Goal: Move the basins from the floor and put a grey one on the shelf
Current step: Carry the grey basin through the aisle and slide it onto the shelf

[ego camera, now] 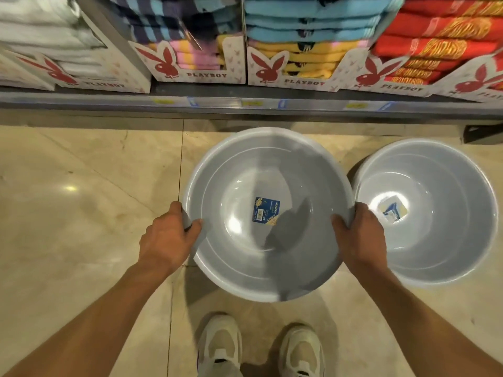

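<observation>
A large grey basin point(245, 170) with a blue label at its bottom is held over the floor in front of me. My left hand point(170, 236) grips its left rim, thumb inside. My right hand point(359, 235) grips its right rim in the same way. A second grey basin point(446, 240), paler under the light and also labelled, sits on the tiled floor just to the right, its rim close to the held one. The shelf point(81, 100) runs across the top of the view.
Display boxes of folded towels point(307, 31) in white, blue, yellow and red fill the shelf. Price tags line the shelf's front edge. Beige floor tiles point(81, 200) spread to the left. My two shoes point(220, 346) stand below the held basin.
</observation>
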Tool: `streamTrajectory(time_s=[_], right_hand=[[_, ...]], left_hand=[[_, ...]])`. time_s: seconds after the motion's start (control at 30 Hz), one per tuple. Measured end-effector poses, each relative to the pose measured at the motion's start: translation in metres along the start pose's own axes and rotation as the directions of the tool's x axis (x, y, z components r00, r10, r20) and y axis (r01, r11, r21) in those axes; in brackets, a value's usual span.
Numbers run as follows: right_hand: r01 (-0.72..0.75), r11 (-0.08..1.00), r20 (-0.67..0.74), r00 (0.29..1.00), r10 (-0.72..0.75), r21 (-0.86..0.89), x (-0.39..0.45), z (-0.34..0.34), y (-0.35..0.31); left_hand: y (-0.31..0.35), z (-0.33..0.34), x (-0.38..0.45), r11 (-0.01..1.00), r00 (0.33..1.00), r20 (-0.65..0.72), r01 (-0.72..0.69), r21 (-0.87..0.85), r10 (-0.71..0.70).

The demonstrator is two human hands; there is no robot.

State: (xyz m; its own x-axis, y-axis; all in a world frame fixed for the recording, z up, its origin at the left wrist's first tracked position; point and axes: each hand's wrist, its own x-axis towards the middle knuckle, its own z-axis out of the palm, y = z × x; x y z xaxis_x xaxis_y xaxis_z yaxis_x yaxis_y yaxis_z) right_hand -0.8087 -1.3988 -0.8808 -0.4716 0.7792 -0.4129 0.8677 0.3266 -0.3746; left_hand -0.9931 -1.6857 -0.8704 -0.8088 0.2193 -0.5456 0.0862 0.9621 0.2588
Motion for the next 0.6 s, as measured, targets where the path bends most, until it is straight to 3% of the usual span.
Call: streamTrajectory(time_s=[0.27,0.47,0.6], right_hand=[[-0.064,0.988,-0.021,0.998,0.061,-0.139,0.003,0.023,0.000],[-0.115,0.987,0.007,0.993,0.116,-0.110,0.004,0.025,-0.007],[-0.130,0.990,0.110,0.985,0.136,-0.060,0.006,0.019,-0.010]], left_hand=[[-0.002,0.018,0.018,0.997,0.999,0.043,0.009,-0.081,-0.005],[-0.003,0.024,0.025,0.970,0.984,0.171,0.087,-0.227,-0.049],[-0.002,0.023,0.026,0.963,0.974,0.215,0.125,-0.240,-0.073]])
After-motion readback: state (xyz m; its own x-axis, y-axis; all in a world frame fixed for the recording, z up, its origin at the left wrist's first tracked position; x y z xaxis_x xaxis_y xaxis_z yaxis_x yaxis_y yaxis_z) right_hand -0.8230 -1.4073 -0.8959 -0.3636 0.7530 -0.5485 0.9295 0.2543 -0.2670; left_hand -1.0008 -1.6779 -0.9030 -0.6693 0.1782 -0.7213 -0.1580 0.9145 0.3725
